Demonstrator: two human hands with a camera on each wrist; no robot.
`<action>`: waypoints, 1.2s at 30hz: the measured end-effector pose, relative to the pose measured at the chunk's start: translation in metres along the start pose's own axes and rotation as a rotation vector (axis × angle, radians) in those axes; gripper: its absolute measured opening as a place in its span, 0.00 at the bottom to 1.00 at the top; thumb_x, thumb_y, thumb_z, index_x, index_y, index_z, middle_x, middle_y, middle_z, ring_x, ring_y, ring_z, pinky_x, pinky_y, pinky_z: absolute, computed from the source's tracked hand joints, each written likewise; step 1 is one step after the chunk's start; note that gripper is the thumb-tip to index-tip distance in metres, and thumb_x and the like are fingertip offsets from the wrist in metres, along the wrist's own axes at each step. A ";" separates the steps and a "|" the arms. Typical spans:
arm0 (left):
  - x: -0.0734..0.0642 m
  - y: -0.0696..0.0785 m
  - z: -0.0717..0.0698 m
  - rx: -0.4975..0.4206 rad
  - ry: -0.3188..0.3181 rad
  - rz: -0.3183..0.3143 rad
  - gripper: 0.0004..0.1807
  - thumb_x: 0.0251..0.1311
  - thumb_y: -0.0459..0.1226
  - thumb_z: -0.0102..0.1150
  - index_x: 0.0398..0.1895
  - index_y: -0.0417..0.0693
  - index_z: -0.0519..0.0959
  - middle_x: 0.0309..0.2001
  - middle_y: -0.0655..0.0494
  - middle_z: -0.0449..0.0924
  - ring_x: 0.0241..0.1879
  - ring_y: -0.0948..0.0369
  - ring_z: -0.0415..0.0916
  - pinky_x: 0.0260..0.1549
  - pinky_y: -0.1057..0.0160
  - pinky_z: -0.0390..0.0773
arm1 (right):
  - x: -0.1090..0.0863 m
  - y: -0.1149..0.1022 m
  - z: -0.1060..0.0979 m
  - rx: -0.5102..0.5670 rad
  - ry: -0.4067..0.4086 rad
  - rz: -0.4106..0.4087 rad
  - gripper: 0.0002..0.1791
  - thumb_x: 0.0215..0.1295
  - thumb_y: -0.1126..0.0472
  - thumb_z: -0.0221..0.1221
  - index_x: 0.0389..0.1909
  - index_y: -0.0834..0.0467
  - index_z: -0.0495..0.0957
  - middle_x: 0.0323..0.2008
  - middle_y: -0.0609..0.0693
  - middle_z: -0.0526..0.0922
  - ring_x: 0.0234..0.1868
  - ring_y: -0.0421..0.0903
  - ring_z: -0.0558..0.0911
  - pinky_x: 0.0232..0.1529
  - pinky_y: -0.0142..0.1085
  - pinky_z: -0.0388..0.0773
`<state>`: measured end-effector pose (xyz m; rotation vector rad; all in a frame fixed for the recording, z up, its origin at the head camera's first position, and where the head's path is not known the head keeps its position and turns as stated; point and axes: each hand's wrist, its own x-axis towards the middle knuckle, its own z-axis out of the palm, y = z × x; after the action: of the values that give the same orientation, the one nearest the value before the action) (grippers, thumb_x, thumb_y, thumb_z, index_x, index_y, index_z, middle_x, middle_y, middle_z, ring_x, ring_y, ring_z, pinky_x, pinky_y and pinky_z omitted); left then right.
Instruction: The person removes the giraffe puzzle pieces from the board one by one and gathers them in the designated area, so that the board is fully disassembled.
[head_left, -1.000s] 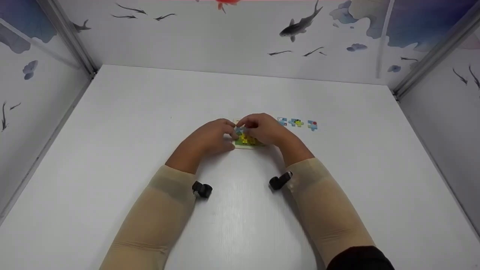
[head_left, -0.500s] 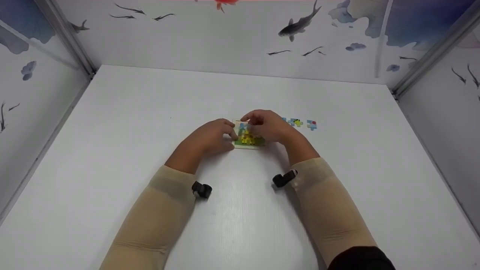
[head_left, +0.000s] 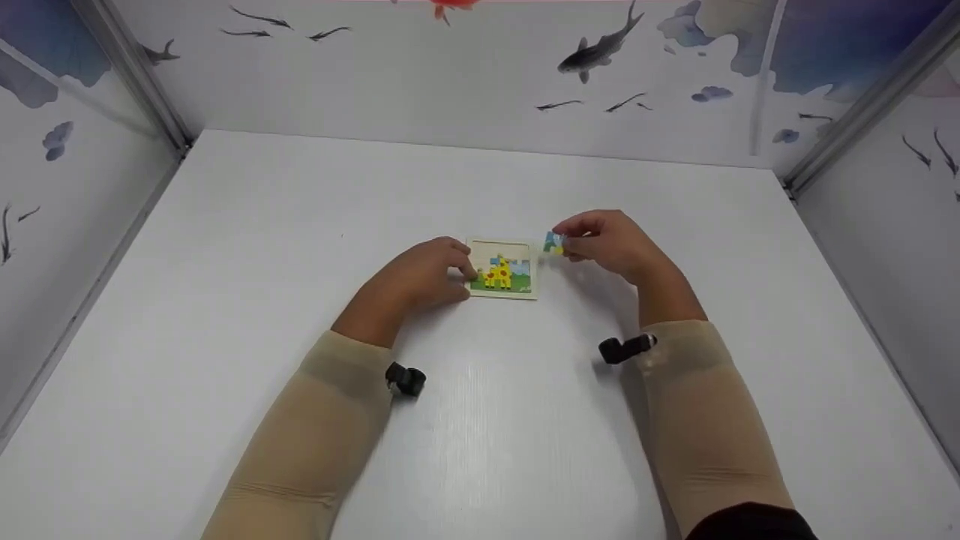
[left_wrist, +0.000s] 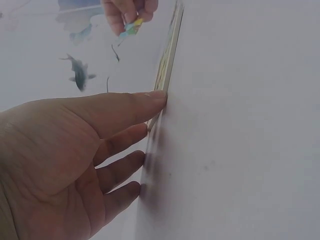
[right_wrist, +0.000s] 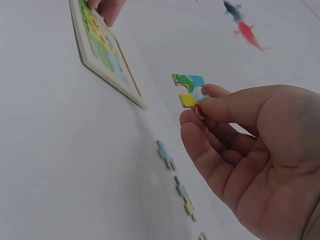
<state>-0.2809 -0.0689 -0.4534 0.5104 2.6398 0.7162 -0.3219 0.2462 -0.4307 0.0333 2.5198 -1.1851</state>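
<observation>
Right hand (head_left: 609, 241) pinches 1 puzzle piece (head_left: 553, 243), raised just beside the puzzle frame (head_left: 534, 276).
Frame lies left of that hand, slightly lower in head view; its unfilled strip runs along the far side. Piece tilted; long axis: cannot tell. Left hand (head_left: 426, 271) nearer frame, fingers relaxed, touching its left edge.

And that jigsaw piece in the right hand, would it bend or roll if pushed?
The jigsaw piece probably stays stiff: pinched by the right hand, it juts out without sagging. Its thin edge suggests it's light. Being flat, it would likely slide rather than roll.
</observation>
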 end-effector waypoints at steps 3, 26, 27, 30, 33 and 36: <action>0.000 0.002 0.000 -0.008 0.002 -0.021 0.17 0.69 0.40 0.69 0.59 0.59 0.89 0.79 0.59 0.69 0.83 0.53 0.60 0.83 0.50 0.61 | -0.001 0.009 -0.009 -0.027 -0.006 0.052 0.13 0.75 0.59 0.65 0.56 0.44 0.88 0.58 0.50 0.82 0.55 0.49 0.86 0.63 0.41 0.84; -0.003 0.000 0.000 -0.022 0.016 0.006 0.15 0.69 0.40 0.68 0.57 0.60 0.88 0.78 0.59 0.70 0.83 0.53 0.61 0.83 0.51 0.61 | 0.001 0.018 -0.010 -0.169 0.029 0.129 0.19 0.67 0.57 0.72 0.58 0.48 0.85 0.50 0.53 0.84 0.49 0.50 0.81 0.47 0.37 0.81; -0.003 0.000 0.000 -0.024 0.018 0.009 0.15 0.69 0.40 0.69 0.57 0.60 0.88 0.78 0.59 0.70 0.83 0.53 0.61 0.83 0.51 0.61 | 0.001 0.017 -0.010 -0.169 0.033 0.130 0.20 0.66 0.57 0.72 0.58 0.48 0.84 0.50 0.52 0.84 0.49 0.50 0.81 0.47 0.37 0.81; -0.004 0.000 0.000 -0.024 0.018 0.013 0.14 0.69 0.40 0.69 0.57 0.60 0.88 0.78 0.59 0.70 0.83 0.53 0.61 0.83 0.51 0.61 | -0.001 0.013 -0.008 -0.143 0.049 0.116 0.20 0.67 0.58 0.72 0.58 0.48 0.84 0.50 0.53 0.84 0.49 0.50 0.83 0.49 0.38 0.82; -0.003 0.000 -0.001 -0.024 0.006 0.009 0.15 0.70 0.40 0.69 0.57 0.60 0.88 0.79 0.59 0.69 0.83 0.53 0.60 0.83 0.50 0.61 | -0.003 0.003 -0.003 -0.107 0.055 0.074 0.19 0.67 0.58 0.72 0.58 0.47 0.84 0.50 0.52 0.85 0.49 0.50 0.83 0.50 0.40 0.83; -0.003 -0.001 -0.002 -0.028 -0.006 -0.008 0.15 0.70 0.40 0.69 0.58 0.60 0.88 0.79 0.59 0.68 0.84 0.53 0.59 0.83 0.49 0.60 | -0.004 -0.010 0.008 -0.115 0.021 0.007 0.19 0.68 0.57 0.73 0.59 0.45 0.85 0.50 0.50 0.86 0.49 0.50 0.82 0.49 0.40 0.82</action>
<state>-0.2793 -0.0714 -0.4515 0.4933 2.6211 0.7475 -0.3177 0.2344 -0.4270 0.0259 2.5991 -1.0399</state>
